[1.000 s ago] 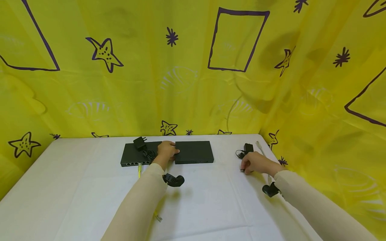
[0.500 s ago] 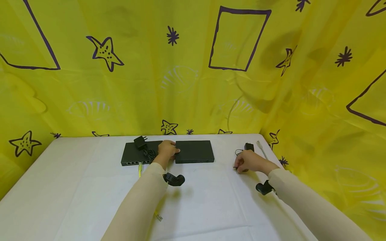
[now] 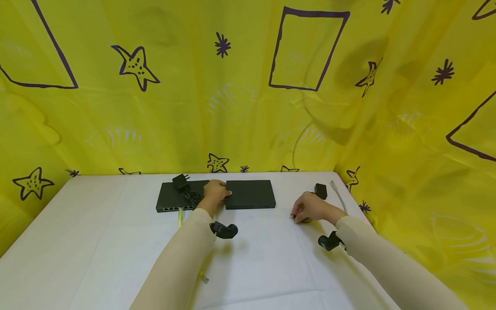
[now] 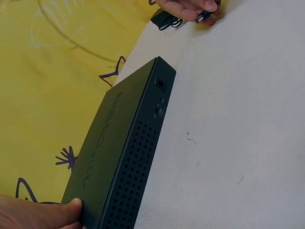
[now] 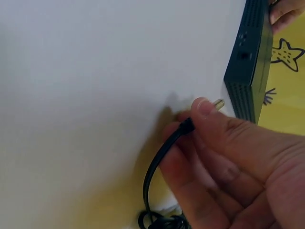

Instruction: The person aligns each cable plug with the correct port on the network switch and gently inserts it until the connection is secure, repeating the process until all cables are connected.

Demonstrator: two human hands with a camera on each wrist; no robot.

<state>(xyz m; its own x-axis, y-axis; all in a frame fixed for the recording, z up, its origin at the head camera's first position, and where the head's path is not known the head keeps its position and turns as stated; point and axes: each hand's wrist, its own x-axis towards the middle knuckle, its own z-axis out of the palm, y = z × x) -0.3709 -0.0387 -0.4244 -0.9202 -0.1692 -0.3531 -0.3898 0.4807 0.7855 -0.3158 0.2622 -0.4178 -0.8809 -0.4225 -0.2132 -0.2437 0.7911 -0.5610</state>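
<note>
My left hand (image 3: 215, 193) grips the left end of a flat black network switch (image 3: 251, 194), its thumb (image 4: 71, 210) on the top face in the left wrist view. The switch's near side shows a round power socket (image 4: 161, 84) at the right end, beside rows of vent holes. Right of the switch, my right hand (image 3: 310, 206) pinches the barrel plug (image 5: 219, 104) of a black power cord (image 5: 155, 164) between thumb and fingers. The metal tip juts out past the thumb, toward the switch and apart from it. Farther back lies the cord's power adapter (image 3: 320, 190).
A second network switch (image 3: 164, 196) with a row of ports lies at the left, a black adapter (image 3: 180, 183) and its coiled cord on top. A yellow network cable (image 3: 180, 216) runs partly under my left arm. A white cable (image 3: 339, 196) lies near the table's right edge.
My right hand has moved left toward the switch, carrying the barrel plug with it. The left hand and the switch have stayed in place.
</note>
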